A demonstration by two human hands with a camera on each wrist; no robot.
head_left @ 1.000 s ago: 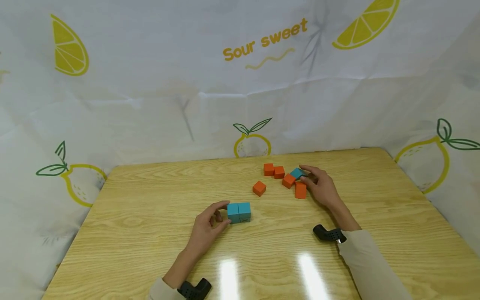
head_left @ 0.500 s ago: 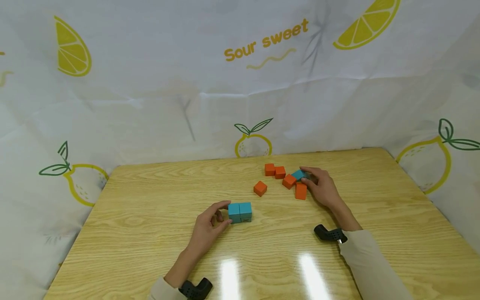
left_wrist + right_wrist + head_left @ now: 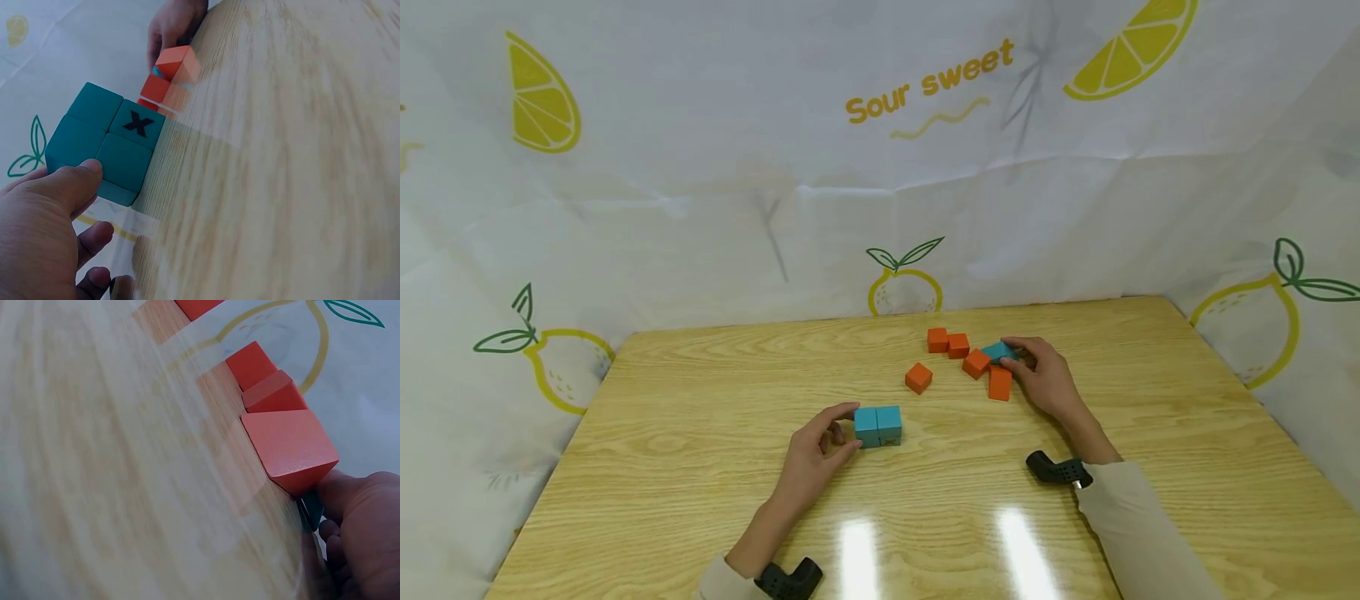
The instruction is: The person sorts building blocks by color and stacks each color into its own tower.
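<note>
Near the middle of the table, my left hand (image 3: 811,454) grips a group of joined teal cubes (image 3: 877,427) at its left side, thumb in front and index finger behind. One face carries a black X in the left wrist view, where the thumb (image 3: 78,178) lies on the cubes' near face. Further back on the right, my right hand (image 3: 1043,379) pinches a blue block (image 3: 997,352) between thumb and fingers. Two orange cubes stand close against this block, one at its left (image 3: 977,364) and one in front (image 3: 1000,383). In the right wrist view an orange cube (image 3: 290,444) hides most of the blue block.
Two more orange cubes stand side by side at the back, a left one (image 3: 937,340) and a right one (image 3: 958,346). A lone orange cube (image 3: 919,378) sits between them and the teal cubes. A lemon-printed cloth (image 3: 737,250) hangs behind the wooden table (image 3: 700,400).
My right hand has come slightly nearer, and the blue block in it has turned and shifted a little toward me. My left hand and the teal cubes stay where they were.
</note>
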